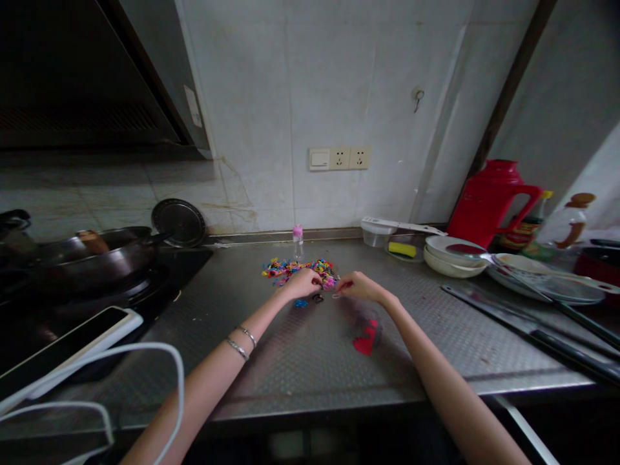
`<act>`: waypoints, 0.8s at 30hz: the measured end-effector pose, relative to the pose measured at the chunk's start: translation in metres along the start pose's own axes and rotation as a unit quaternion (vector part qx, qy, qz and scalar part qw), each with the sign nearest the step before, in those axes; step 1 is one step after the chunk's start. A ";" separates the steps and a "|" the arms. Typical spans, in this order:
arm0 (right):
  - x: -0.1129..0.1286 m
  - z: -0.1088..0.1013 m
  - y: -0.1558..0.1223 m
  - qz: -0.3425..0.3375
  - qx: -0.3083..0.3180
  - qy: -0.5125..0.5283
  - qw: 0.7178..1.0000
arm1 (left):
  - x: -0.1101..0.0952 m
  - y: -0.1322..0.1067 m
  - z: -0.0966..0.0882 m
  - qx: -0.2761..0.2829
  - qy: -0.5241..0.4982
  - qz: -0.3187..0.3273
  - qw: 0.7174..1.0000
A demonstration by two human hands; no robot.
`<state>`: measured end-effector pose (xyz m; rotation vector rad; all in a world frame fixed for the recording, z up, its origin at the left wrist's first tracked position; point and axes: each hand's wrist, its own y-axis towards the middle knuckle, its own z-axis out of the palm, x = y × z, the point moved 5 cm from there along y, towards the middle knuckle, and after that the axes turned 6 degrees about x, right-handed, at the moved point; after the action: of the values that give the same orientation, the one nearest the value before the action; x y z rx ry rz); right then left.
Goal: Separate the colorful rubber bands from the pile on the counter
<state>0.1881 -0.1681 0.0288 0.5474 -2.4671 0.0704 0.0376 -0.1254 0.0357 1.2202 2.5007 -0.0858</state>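
Head: left hand (304, 283), right hand (357, 286) at one colourful pile (290, 267) (two bracelets (242, 342)).

The little bits (296, 267) are shining pink, blue and yellow; the grey counter (290, 368) is showing tiny diamonds.

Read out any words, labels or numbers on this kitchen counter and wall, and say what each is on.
No text is readable.
Sauce bottle label: too blurred to read.
White sticker on the range hood: too small to read.
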 end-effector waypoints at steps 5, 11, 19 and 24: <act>-0.010 -0.005 -0.003 0.025 -0.041 -0.009 0.999 | -0.007 0.008 0.016 0.006 0.039 0.011 0.999; -0.015 -0.011 -0.006 0.030 -0.077 -0.032 0.996 | -0.006 0.014 0.020 -0.004 0.057 0.007 0.998; -0.014 -0.010 -0.007 0.021 -0.086 -0.042 0.995 | -0.011 0.015 0.019 -0.001 0.114 0.008 0.994; -0.016 -0.011 -0.007 0.019 -0.097 -0.045 0.994 | -0.018 0.015 0.015 -0.008 0.113 0.009 0.994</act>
<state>0.2088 -0.1664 0.0279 0.4272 -2.5358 -0.1803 0.0638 -0.1321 0.0290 1.3115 2.6753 0.0814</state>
